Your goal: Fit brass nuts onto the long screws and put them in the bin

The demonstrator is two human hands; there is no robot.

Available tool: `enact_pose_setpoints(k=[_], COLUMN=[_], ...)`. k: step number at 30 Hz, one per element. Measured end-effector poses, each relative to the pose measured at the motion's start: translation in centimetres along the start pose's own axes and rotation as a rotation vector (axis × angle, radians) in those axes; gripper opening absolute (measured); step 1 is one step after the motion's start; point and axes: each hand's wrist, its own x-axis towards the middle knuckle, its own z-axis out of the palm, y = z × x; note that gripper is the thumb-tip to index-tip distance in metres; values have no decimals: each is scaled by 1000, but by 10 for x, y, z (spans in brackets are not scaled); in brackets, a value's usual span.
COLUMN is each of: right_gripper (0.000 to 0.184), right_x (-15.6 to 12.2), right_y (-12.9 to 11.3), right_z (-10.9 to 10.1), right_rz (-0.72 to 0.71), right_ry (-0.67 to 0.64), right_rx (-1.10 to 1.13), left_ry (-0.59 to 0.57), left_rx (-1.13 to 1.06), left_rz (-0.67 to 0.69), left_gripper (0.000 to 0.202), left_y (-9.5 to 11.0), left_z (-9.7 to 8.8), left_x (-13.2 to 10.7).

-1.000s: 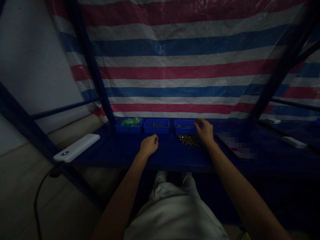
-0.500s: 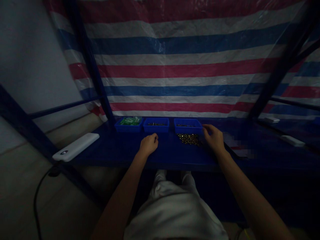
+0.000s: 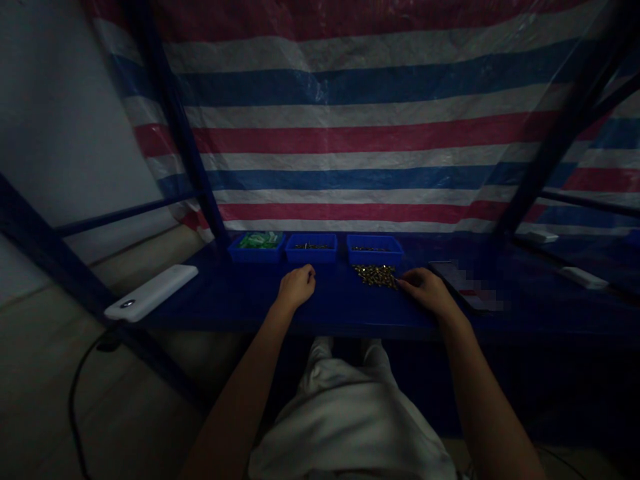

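Observation:
My left hand point(image 3: 297, 287) rests on the blue tabletop in front of the middle blue bin, its fingers curled closed; whatever is inside them is hidden. With fingertips pinched together, my right hand point(image 3: 424, 288) is at the right edge of a pile of small brass-coloured metal pieces point(image 3: 375, 275); what the pinch holds is too small and dark to name. Behind the pile stands the right blue bin point(image 3: 375, 257), with small metal pieces inside. The middle blue bin point(image 3: 311, 256) also has small metal parts in it.
A left blue bin point(image 3: 256, 255) contains green-and-white packets point(image 3: 260, 240). Right of my right hand lies a flat dark phone-like device point(image 3: 463, 283), partly blurred out. At the left end sits a white oblong device point(image 3: 153, 293). Blue posts point(image 3: 183, 127) frame a striped tarp point(image 3: 320, 140) behind.
My right hand has moved from the right bin's corner down toward me to the pile's right edge. My left hand stays curled in nearly the same place.

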Motion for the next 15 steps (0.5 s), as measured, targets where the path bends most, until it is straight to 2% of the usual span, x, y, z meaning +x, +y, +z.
enact_pose_setpoints(k=[4,8,12,15], right_gripper=[21,20,26,33], right_x=[1,1,3,10], right_y=[7,6,-8,-22], right_z=[3,4,-1,-6], right_rz=[-21,9,96,164], right_ry=[-12,19,194,222], right_rx=[-80,-52,188,487], left_ry=[10,12,20,17], left_rx=[1,13,12,15], left_rz=[18,18,26,12], left_gripper=[21,22,22,22], left_y=[-1,-2,-3,-3], left_z=[2,3,4,4], left_x=[0,1,1,1])
